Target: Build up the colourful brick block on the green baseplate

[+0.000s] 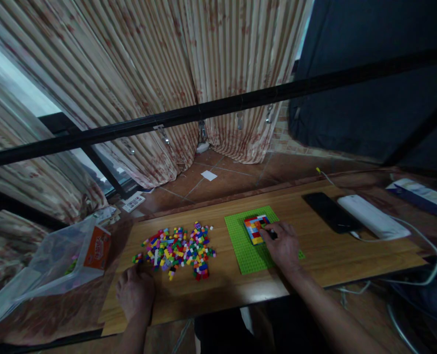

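Observation:
My right hand [282, 244] is over a block of stacked toy bricks [254, 229], its fingers pinched on a small dark brick [273, 234]. The stack has red, orange, yellow, blue and white bricks and sits on a green studded baseplate [240, 250]. My fingers cover its right side. My left hand [135, 291] rests on the table at the near left edge of a spread pile of loose colored bricks [181, 248]. Its fingers are loosely bent, with nothing visible in them.
Left of the wooden table [218, 295] stands a clear plastic box [59, 260] with an orange label. A black phone [329, 211] and a white power strip [371, 216] with a cable lie on the right. Curtains [148, 73] hang behind a dark rail [233, 101].

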Action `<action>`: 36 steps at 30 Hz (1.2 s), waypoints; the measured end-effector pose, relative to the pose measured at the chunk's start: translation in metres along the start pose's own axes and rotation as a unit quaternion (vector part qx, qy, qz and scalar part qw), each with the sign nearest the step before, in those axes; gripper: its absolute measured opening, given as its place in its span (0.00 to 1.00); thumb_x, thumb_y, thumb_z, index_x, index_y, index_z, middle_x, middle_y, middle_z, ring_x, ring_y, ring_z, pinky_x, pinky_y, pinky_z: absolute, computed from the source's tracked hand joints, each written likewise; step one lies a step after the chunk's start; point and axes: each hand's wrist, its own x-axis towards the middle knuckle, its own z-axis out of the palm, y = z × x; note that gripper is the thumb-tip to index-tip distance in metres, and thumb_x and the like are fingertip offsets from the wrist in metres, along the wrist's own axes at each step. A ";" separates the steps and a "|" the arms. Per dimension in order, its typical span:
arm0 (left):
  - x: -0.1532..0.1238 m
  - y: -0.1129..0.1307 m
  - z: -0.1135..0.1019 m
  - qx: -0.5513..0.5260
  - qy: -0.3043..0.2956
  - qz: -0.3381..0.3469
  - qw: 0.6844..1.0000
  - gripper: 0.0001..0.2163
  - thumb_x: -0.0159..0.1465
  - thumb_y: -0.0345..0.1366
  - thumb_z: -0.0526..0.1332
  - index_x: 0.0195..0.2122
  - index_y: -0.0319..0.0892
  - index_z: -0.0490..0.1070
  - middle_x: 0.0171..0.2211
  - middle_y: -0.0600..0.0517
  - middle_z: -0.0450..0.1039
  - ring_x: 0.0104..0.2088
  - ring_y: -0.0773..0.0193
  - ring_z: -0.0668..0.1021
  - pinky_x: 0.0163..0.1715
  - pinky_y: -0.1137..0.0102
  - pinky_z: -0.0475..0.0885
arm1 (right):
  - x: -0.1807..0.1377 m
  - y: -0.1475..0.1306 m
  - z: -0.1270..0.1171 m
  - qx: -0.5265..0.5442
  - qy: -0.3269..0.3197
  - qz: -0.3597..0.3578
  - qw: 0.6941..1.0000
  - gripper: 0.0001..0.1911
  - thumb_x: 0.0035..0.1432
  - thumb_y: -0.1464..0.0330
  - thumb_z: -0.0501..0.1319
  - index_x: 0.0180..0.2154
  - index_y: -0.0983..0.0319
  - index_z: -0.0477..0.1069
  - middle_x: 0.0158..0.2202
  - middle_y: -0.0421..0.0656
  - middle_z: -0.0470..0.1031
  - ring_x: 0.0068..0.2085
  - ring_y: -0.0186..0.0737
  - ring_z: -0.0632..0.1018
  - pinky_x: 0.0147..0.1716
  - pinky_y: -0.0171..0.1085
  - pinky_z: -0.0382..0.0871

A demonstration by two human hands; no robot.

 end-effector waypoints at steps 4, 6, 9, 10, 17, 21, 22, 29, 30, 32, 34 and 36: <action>-0.001 0.002 -0.002 0.006 -0.004 0.000 1.000 0.20 0.64 0.34 0.47 0.53 0.34 0.69 0.49 0.36 0.69 0.49 0.46 0.71 0.44 0.58 0.67 | 0.000 0.001 -0.002 0.016 0.004 -0.010 1.000 0.13 0.57 0.57 0.59 0.32 0.59 0.74 0.36 0.47 0.73 0.42 0.47 0.73 0.45 0.44 0.65; -0.001 0.002 -0.003 0.005 -0.002 0.004 1.000 0.19 0.64 0.34 0.47 0.53 0.33 0.69 0.49 0.36 0.69 0.49 0.46 0.70 0.45 0.58 0.67 | 0.000 0.002 -0.003 0.033 0.000 -0.016 0.999 0.13 0.57 0.57 0.59 0.33 0.59 0.74 0.37 0.47 0.73 0.43 0.47 0.73 0.46 0.44 0.66; -0.001 0.003 -0.004 0.003 -0.007 -0.001 1.000 0.20 0.64 0.33 0.47 0.53 0.33 0.68 0.50 0.36 0.69 0.50 0.46 0.70 0.46 0.58 0.67 | -0.002 0.003 -0.003 0.072 0.002 -0.004 0.997 0.13 0.57 0.57 0.60 0.34 0.60 0.74 0.39 0.47 0.74 0.44 0.46 0.74 0.47 0.44 0.67; -0.001 0.004 -0.004 0.003 -0.010 -0.005 1.000 0.20 0.64 0.34 0.47 0.53 0.33 0.68 0.51 0.36 0.69 0.50 0.46 0.70 0.46 0.58 0.67 | -0.002 0.004 -0.003 0.087 0.006 0.007 0.996 0.13 0.57 0.57 0.60 0.34 0.60 0.74 0.39 0.47 0.74 0.44 0.46 0.74 0.47 0.44 0.67; -0.002 0.004 -0.005 -0.006 -0.013 -0.006 1.000 0.20 0.65 0.33 0.47 0.54 0.33 0.68 0.51 0.35 0.68 0.52 0.44 0.69 0.46 0.57 0.67 | 0.004 0.010 -0.001 0.179 0.020 0.160 0.970 0.19 0.57 0.55 0.56 0.38 0.63 0.73 0.35 0.49 0.76 0.33 0.44 0.77 0.35 0.41 0.70; -0.001 0.002 -0.003 -0.007 -0.012 -0.001 1.000 0.20 0.65 0.34 0.46 0.54 0.33 0.68 0.52 0.36 0.68 0.51 0.45 0.70 0.47 0.57 0.67 | 0.015 0.013 -0.001 0.131 -0.018 0.191 0.973 0.23 0.57 0.53 0.54 0.41 0.64 0.73 0.36 0.50 0.78 0.34 0.45 0.78 0.35 0.42 0.70; -0.001 0.001 -0.002 -0.007 -0.011 -0.003 1.000 0.20 0.65 0.34 0.46 0.54 0.34 0.68 0.52 0.36 0.68 0.51 0.45 0.70 0.47 0.57 0.67 | 0.018 0.013 0.000 0.115 -0.032 0.190 0.974 0.23 0.57 0.53 0.54 0.41 0.64 0.73 0.36 0.50 0.78 0.34 0.45 0.78 0.35 0.41 0.69; 0.001 -0.003 0.005 -0.011 0.008 0.004 1.000 0.19 0.64 0.34 0.48 0.53 0.34 0.69 0.50 0.36 0.69 0.51 0.46 0.70 0.46 0.57 0.67 | 0.026 0.008 0.000 -0.012 -0.113 0.158 0.981 0.23 0.61 0.54 0.50 0.43 0.63 0.74 0.39 0.50 0.78 0.39 0.47 0.78 0.35 0.39 0.67; 0.001 -0.003 0.005 -0.010 0.011 0.005 1.000 0.19 0.64 0.34 0.49 0.53 0.34 0.70 0.50 0.36 0.70 0.51 0.46 0.70 0.45 0.57 0.68 | 0.027 0.007 0.000 -0.026 -0.115 0.151 0.982 0.23 0.61 0.54 0.50 0.43 0.63 0.74 0.39 0.50 0.78 0.39 0.47 0.78 0.35 0.40 0.67; 0.001 -0.003 0.006 -0.009 0.015 0.007 1.000 0.19 0.64 0.34 0.49 0.53 0.35 0.70 0.49 0.37 0.70 0.50 0.47 0.70 0.45 0.58 0.68 | 0.026 0.006 0.000 -0.051 -0.115 0.137 0.983 0.23 0.62 0.54 0.50 0.43 0.63 0.74 0.39 0.51 0.78 0.40 0.48 0.78 0.36 0.40 0.67; 0.001 -0.003 0.006 -0.008 0.020 0.009 1.000 0.19 0.64 0.33 0.49 0.53 0.34 0.70 0.49 0.37 0.70 0.50 0.47 0.70 0.45 0.58 0.68 | 0.026 0.005 0.001 -0.071 -0.113 0.125 0.983 0.24 0.63 0.54 0.49 0.43 0.64 0.74 0.40 0.52 0.78 0.41 0.48 0.77 0.36 0.40 0.66; 0.001 -0.003 0.007 -0.005 0.021 0.010 1.000 0.19 0.64 0.33 0.49 0.52 0.34 0.70 0.49 0.37 0.70 0.50 0.47 0.71 0.45 0.59 0.67 | 0.025 0.004 0.001 -0.082 -0.112 0.112 0.984 0.23 0.63 0.55 0.50 0.43 0.64 0.74 0.40 0.52 0.78 0.41 0.48 0.77 0.36 0.40 0.66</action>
